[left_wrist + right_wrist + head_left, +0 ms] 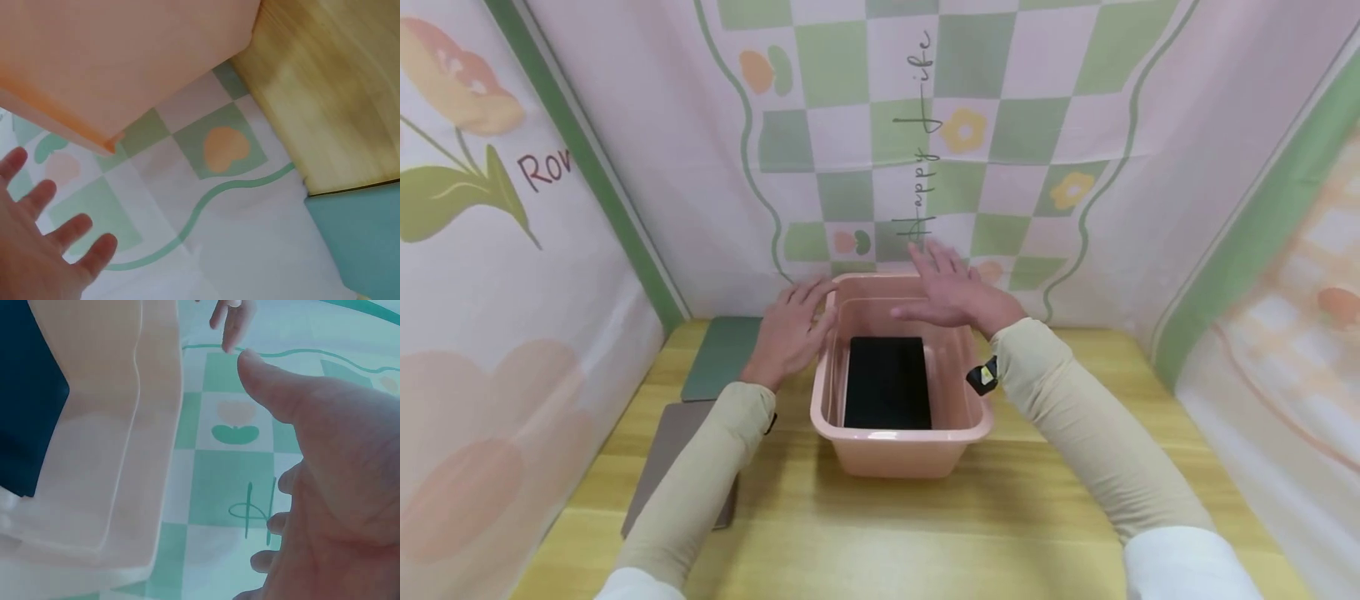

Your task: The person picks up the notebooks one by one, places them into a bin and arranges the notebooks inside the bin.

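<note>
A pink plastic bin point(898, 457) stands on the table, with a flat black notebook-like item point(887, 383) lying inside it. Beside the bin's far left rim is my left hand point(792, 329), fingers spread and slightly bent. The left wrist view shows those fingertips point(100, 247) apart from the bin wall. My right hand point(958, 293) hovers over the far right part of the bin, fingers extended and thumb out to the left. Neither hand holds anything. In the right wrist view, the right palm point(350, 469) is beyond the bin's rim.
At the left of the wooden table point(895, 533) lie a green flat notebook-like item point(722, 358) and a greyish-brown one point(673, 442), the latter partly under my left forearm. A patterned cloth point(902, 133) hangs right behind the bin, and more cloth walls both sides.
</note>
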Tool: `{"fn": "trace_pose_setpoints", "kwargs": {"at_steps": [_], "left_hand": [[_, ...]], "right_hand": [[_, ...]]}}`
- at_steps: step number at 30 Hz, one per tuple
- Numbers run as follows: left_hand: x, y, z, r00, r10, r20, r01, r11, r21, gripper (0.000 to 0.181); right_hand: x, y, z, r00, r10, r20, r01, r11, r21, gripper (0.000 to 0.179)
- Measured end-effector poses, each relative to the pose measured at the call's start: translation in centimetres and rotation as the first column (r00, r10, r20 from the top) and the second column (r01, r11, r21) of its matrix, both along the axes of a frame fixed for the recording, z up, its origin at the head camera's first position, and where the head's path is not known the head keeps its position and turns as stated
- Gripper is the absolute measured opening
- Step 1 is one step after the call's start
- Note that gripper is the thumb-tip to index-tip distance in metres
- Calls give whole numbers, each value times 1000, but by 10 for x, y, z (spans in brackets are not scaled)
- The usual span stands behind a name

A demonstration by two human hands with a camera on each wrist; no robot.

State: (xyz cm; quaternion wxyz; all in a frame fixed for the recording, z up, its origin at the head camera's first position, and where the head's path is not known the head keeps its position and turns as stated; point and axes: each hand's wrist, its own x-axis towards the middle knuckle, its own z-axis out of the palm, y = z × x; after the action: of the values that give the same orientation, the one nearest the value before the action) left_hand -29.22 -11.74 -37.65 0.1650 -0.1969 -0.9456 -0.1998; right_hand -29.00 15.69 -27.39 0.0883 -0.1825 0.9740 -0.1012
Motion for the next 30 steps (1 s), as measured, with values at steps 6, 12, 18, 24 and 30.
{"fn": "trace_pose_setpoints", "kwargs": {"at_steps": [6, 12, 18, 24, 30], "left_hand": [[2, -1, 7, 997, 47, 62, -40, 993, -112, 68], [4, 0, 9, 995, 73, 63, -63, 987, -146, 73], [5, -2, 9, 994, 98, 37, -92, 984, -151, 74], [3, -7, 8, 993, 112, -24, -115, 982, -148, 76], [1, -14, 7, 991, 128, -26, -130, 984, -124, 77]], "right_hand": [[1, 10, 6, 1000, 15, 3, -16, 1000, 18, 111], [3, 23, 9, 1000, 10, 20, -11, 998, 61, 110], [7, 37, 4, 999, 16, 34, -17, 998, 54, 109], [9, 52, -8, 1000, 17, 26, -18, 999, 36, 116], [11, 65, -21, 997, 57, 56, -57, 998, -9, 114]]}}
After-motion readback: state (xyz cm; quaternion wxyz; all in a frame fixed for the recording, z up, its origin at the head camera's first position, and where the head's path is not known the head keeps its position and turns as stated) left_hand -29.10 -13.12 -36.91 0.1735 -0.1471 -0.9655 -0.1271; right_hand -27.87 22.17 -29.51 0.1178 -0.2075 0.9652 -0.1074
